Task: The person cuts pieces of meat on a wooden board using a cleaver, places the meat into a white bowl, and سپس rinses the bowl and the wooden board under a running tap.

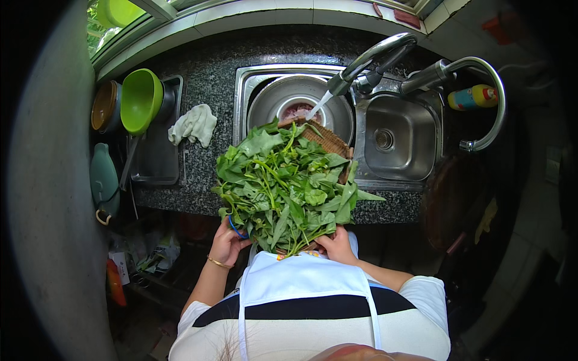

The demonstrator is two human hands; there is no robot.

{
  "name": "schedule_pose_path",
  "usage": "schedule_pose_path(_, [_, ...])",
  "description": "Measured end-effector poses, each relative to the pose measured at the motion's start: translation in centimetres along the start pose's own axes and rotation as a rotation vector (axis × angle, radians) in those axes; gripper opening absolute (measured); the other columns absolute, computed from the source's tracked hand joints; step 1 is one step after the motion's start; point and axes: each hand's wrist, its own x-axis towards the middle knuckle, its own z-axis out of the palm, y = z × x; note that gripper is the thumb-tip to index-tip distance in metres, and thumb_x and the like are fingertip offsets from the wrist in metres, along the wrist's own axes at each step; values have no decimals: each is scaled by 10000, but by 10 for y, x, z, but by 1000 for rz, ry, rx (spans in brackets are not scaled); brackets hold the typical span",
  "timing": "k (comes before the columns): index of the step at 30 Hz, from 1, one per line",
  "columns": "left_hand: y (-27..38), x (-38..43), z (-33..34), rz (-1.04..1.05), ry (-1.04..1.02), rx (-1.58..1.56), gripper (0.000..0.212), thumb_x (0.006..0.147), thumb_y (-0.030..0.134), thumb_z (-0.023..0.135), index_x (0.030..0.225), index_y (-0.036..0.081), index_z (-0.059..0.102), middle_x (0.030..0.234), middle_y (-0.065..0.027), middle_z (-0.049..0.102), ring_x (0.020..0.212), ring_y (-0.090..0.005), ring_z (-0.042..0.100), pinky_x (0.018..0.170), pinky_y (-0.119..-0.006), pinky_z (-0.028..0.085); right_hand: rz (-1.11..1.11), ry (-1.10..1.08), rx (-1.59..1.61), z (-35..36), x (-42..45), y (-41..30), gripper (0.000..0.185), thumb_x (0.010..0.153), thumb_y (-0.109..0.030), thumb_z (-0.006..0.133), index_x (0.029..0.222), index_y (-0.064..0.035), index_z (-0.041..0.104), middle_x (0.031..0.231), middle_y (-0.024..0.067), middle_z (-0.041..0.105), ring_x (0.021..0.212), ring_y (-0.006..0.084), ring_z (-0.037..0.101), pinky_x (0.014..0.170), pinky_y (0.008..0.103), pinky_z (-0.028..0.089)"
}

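Note:
A woven basket (332,141) heaped with green leafy vegetables (289,189) is held before my apron, over the counter's front edge. Most of the basket is hidden under the leaves and stems. My left hand (228,243) grips its near left side, beside a blue loop (235,228). At the near right side, my right hand (337,245) grips the rim, fingers partly hidden by leaves. Beyond the basket, water runs from a chrome faucet (377,56) toward a bowl (281,108) of what looks like raw meat (295,110), inside a large metal basin (264,106) in the left sink.
A smaller steel sink (402,155) lies to the right, with a second curved faucet (496,94) and a yellow bottle (474,97) past it. On the left are a white cloth (194,125), a metal tray sink (156,167), a green bowl (140,101) and a teal lidded container (104,180).

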Motion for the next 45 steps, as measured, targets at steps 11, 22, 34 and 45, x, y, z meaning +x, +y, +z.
schedule_pose_path(11, [75, 18, -19, 693, -339, -188, 562, 881, 27, 455, 1377, 185, 243, 1355, -60, 374, 1211, -244, 421, 967, -414, 395, -378, -159, 2, 138, 86, -112, 433, 746, -94, 595, 1135, -43, 410, 829, 43, 561, 574, 101, 525, 447, 219, 427])
schedule_pose_path(22, [207, 160, 86, 762, -313, -126, 604, 747, -102, 497, 1283, 116, 323, 1094, -96, 510, 930, -245, 562, 741, -362, 525, -558, -428, -38, 96, 83, -159, 782, 846, -105, 572, 1417, -95, 38, 1273, 161, 412, 875, 145, 554, 662, 220, 479])
schedule_pose_path(34, [310, 317, 305, 807, -305, 3, 456, 691, -104, 536, 1106, 51, 426, 821, -93, 541, 645, -255, 599, 508, -379, 534, -221, 189, -25, -61, 45, -61, 367, 882, -145, 525, 1208, -16, 417, 998, 101, 614, 768, 113, 567, 654, 234, 456])
schedule_pose_path(45, [249, 269, 249, 600, -247, 278, 533, 894, 188, 537, 1332, 76, 255, 1292, -156, 415, 1155, -317, 467, 902, -500, 453, -586, 1381, -129, -223, 5, -24, 512, 813, -201, 634, 1229, -3, 409, 1259, 164, 411, 1091, 252, 440, 915, 378, 385])
